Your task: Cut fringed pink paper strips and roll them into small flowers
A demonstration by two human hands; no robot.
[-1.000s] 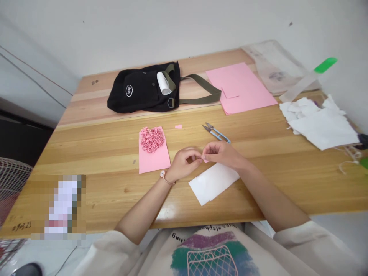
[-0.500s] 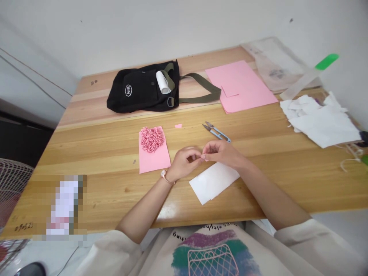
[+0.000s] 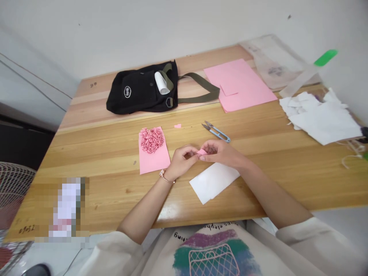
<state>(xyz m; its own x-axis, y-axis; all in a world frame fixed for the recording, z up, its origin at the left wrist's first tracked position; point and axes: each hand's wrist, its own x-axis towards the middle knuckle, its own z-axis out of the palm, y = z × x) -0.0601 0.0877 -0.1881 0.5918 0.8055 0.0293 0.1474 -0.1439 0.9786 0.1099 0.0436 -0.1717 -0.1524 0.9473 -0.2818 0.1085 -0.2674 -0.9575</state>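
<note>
A small piece of pink paper (image 3: 202, 152) is pinched between my two hands over the middle of the table. My left hand (image 3: 183, 161) grips its left side with closed fingertips. On its right side, my right hand (image 3: 220, 152) holds it between thumb and fingers. Beneath the right wrist lies a folded white paper (image 3: 214, 183). Thread snips (image 3: 215, 132) with pale blue handles rest just beyond the right hand. To the left, a bunch of pink flower stamens (image 3: 151, 140) sits on a pink paper sheet (image 3: 155, 164).
A black bag (image 3: 135, 92) with a white roll (image 3: 161, 83) on it lies at the back. Large pink sheets (image 3: 244, 86) are at the back right, near crumpled white paper (image 3: 324, 119). A tiny pink scrap (image 3: 177, 125) lies mid-table. A blurred-out object (image 3: 67, 207) is at left.
More of the pink paper now shows between my fingertips, and my hands have drawn slightly apart around it. The view has shifted a little; the things on the table stay in place.
</note>
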